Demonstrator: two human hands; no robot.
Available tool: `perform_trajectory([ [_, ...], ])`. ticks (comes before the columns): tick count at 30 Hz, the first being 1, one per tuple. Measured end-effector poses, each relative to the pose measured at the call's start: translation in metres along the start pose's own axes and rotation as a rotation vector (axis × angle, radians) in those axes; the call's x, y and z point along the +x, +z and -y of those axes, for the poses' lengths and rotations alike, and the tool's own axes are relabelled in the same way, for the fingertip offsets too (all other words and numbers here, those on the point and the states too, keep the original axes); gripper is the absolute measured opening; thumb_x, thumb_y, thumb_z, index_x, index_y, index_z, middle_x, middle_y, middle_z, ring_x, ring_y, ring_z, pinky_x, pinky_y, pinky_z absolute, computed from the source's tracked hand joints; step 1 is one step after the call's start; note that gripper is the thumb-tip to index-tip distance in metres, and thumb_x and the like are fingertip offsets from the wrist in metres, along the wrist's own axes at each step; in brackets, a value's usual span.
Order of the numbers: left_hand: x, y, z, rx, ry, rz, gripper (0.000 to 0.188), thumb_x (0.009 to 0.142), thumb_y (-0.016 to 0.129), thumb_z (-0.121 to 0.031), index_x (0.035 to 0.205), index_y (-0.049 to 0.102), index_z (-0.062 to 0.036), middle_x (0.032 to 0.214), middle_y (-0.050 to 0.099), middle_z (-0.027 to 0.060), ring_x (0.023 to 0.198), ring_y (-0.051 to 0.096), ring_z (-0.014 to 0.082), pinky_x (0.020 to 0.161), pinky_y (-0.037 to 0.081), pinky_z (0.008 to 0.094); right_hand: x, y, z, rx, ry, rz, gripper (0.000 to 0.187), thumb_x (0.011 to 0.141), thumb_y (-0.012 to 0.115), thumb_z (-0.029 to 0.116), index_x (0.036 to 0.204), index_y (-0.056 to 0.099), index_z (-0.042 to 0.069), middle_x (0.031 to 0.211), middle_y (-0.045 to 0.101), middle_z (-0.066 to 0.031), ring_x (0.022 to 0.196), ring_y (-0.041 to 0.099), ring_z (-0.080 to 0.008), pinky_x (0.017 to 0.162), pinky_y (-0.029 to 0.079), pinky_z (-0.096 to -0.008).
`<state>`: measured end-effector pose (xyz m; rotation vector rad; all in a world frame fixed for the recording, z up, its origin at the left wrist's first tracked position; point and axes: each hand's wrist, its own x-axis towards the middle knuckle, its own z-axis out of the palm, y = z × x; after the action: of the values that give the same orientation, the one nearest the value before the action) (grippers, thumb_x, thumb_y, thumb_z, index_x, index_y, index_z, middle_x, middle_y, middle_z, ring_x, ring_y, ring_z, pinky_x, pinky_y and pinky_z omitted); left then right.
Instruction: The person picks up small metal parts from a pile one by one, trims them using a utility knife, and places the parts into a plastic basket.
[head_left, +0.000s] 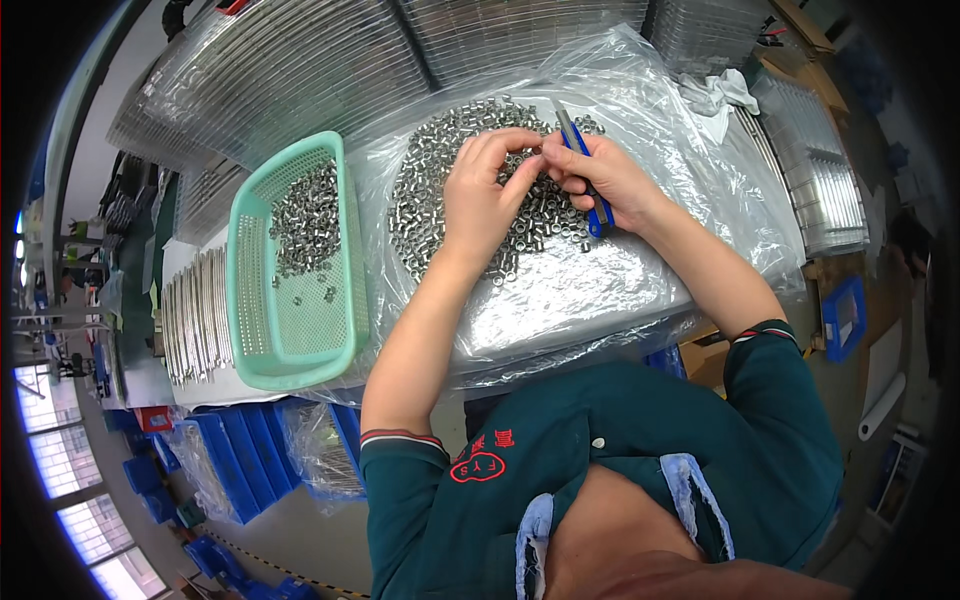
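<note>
My right hand [612,182] is wrapped round a blue utility knife [571,134], its metal blade pointing away from me. Close beside it, my left hand [484,192] has thumb and forefinger bent together in a pinch; whatever they hold is too small and hidden to make out. The fingertips of both hands meet over a wide heap of small metal rings [424,205]. Beneath the heap, clear plastic sheeting [620,285] covers the table. To the left, a pale green perforated basket [352,290] holds more of these small metal pieces.
Stacked clear plastic trays [300,75] line the table's far side, with others [815,185] at the right. A bundle of metal rods [195,315] lies left of the basket. White gloves or cloth [722,100] rest at far right. Blue bins [240,455] stand below the table's left edge.
</note>
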<state>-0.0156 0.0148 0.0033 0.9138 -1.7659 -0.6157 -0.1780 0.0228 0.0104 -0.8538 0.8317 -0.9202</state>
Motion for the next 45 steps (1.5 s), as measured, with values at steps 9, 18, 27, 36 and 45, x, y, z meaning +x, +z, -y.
perform_trajectory([
  [9, -0.002, -0.009, 0.001, 0.057, -0.049, -0.052, 0.014, 0.077, 0.062, -0.010, 0.089, 0.058, -0.0060, 0.083, 0.058, 0.0073, 0.074, 0.056, 0.0208, 0.067, 0.045, 0.0300, 0.004, -0.007, 0.001, 0.253, 0.141, 0.102, 0.028, 0.089, 0.049, 0.029, 0.094, 0.053, 0.001, 0.062, 0.043, 0.0054, 0.047, 0.036, 0.0011, 0.035, 0.028, -0.0119],
  [18, 0.002, -0.003, -0.001, 0.050, 0.043, -0.054, 0.013, 0.078, 0.060, -0.013, 0.089, 0.061, -0.0054, 0.087, 0.057, 0.0080, 0.081, 0.055, 0.0231, 0.071, 0.044, 0.0315, 0.003, -0.004, 0.000, 0.192, 0.113, 0.065, 0.024, 0.086, 0.055, 0.029, 0.087, 0.053, 0.005, 0.064, 0.046, 0.0058, 0.048, 0.036, 0.0019, 0.036, 0.029, -0.0112],
  [27, 0.000, -0.001, -0.001, 0.012, -0.018, 0.009, 0.013, 0.075, 0.064, -0.012, 0.086, 0.063, -0.0058, 0.086, 0.060, 0.0066, 0.083, 0.056, 0.0221, 0.074, 0.044, 0.0315, 0.001, -0.003, -0.001, 0.128, 0.097, 0.031, 0.019, 0.084, 0.059, 0.027, 0.082, 0.052, 0.009, 0.067, 0.048, 0.0054, 0.050, 0.039, 0.0022, 0.036, 0.030, -0.0109],
  [36, 0.002, -0.004, -0.005, -0.032, -0.050, 0.022, 0.017, 0.078, 0.062, -0.012, 0.093, 0.064, -0.0062, 0.088, 0.060, 0.0074, 0.084, 0.057, 0.0205, 0.074, 0.044, 0.0291, 0.002, -0.003, 0.001, 0.159, 0.078, 0.055, 0.018, 0.084, 0.059, 0.026, 0.082, 0.052, 0.009, 0.068, 0.049, 0.0051, 0.049, 0.039, 0.0022, 0.036, 0.031, -0.0110],
  [45, -0.004, 0.002, 0.001, -0.043, -0.128, 0.037, 0.015, 0.085, 0.054, -0.008, 0.095, 0.060, 0.0010, 0.094, 0.058, 0.0085, 0.087, 0.054, 0.0164, 0.077, 0.042, 0.0270, 0.005, -0.008, -0.007, 0.120, 0.067, 0.091, 0.021, 0.082, 0.061, 0.027, 0.079, 0.053, 0.008, 0.064, 0.049, 0.0049, 0.047, 0.039, 0.0011, 0.035, 0.029, -0.0136],
])
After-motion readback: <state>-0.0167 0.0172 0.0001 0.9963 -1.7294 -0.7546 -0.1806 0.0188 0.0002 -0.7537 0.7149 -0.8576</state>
